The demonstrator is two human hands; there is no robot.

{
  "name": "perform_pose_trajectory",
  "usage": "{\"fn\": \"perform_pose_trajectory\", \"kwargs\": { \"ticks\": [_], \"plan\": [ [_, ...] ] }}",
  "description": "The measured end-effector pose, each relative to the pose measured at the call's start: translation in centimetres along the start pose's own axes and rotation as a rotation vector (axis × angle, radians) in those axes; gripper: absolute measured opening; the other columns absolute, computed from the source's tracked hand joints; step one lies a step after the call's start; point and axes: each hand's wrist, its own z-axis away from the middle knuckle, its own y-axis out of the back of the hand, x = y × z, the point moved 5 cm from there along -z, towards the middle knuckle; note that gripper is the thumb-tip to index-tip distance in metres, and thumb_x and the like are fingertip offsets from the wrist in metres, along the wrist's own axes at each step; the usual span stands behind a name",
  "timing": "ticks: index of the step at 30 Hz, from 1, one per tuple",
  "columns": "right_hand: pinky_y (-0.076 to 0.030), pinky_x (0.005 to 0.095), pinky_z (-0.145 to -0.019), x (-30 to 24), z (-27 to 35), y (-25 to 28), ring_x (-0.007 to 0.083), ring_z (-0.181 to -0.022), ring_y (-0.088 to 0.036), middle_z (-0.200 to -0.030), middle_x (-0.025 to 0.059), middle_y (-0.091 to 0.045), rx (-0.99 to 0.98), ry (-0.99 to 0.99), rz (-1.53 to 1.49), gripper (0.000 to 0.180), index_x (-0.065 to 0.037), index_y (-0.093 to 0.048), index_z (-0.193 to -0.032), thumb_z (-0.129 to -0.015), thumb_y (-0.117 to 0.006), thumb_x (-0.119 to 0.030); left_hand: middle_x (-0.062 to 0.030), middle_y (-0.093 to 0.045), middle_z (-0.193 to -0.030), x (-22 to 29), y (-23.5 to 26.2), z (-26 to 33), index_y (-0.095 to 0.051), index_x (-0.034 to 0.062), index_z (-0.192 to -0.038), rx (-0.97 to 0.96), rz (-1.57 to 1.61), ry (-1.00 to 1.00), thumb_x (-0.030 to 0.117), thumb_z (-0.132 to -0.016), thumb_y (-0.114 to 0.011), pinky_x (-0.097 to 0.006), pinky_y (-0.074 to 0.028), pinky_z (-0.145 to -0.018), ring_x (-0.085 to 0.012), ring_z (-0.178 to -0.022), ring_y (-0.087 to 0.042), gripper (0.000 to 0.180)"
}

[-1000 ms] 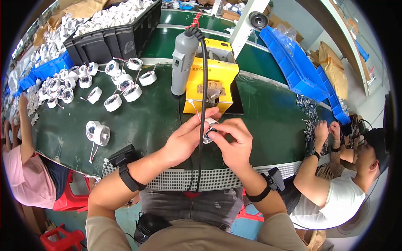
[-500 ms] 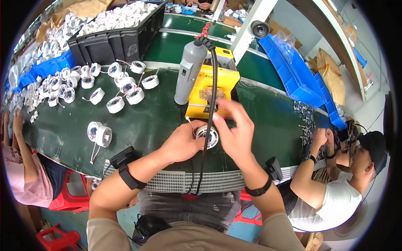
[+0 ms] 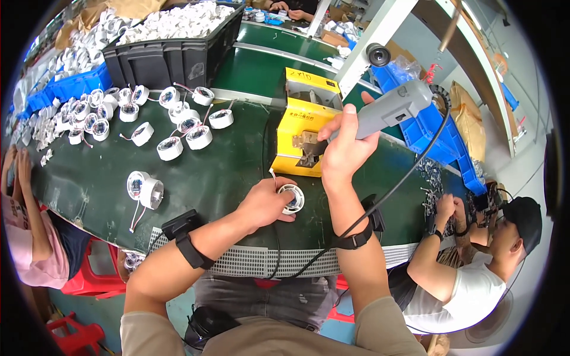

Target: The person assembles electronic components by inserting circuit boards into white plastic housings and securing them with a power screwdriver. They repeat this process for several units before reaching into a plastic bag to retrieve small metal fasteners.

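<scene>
My right hand [image 3: 347, 148] is wrapped round a grey electric screwdriver [image 3: 396, 108], tilted with its body up to the right. The lower end points at the metal front fitting of a yellow box-shaped machine, probably a screw feeder [image 3: 297, 130]; the bit's tip is hard to make out. My left hand [image 3: 261, 203] grips a round white plastic housing [image 3: 298, 200] on the table, just in front of the machine. A circuit board shows inside its ring, and a thin wire with a small white plug sticks up beside my fingers.
Several similar white housings [image 3: 199, 137] with wires lie at the left, and two more [image 3: 153, 193] sit nearer. A black crate [image 3: 160, 62] of white parts stands behind them. Blue bins [image 3: 427, 139] are at the right. The screwdriver's cable [image 3: 409, 178] crosses my right forearm. Co-workers sit at both sides.
My right hand has taken hold of the screwdriver, which hung upright before the yellow machine, and tilted it over to the right. My left hand keeps the housing in nearly the same place.
</scene>
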Motion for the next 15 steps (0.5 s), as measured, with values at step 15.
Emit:
{"fn": "perform_pose_trajectory", "kwargs": {
  "ticks": [15],
  "plan": [
    [-0.039,0.0279,-0.042,0.53,0.1,-0.22,0.0138,-0.043,-0.046,-0.056,0.006,-0.048,0.009,-0.081,0.108,0.028,0.001,-0.043,-0.115,-0.092,-0.052,-0.011,-0.0138,-0.062,-0.102,-0.15,0.16,-0.05,-0.054,-0.0058,-0.117,0.05,0.015,-0.036,0.009,-0.094,-0.046,-0.03,-0.059,-0.071,-0.0201,-0.084,-0.066,0.028]
  ]
}}
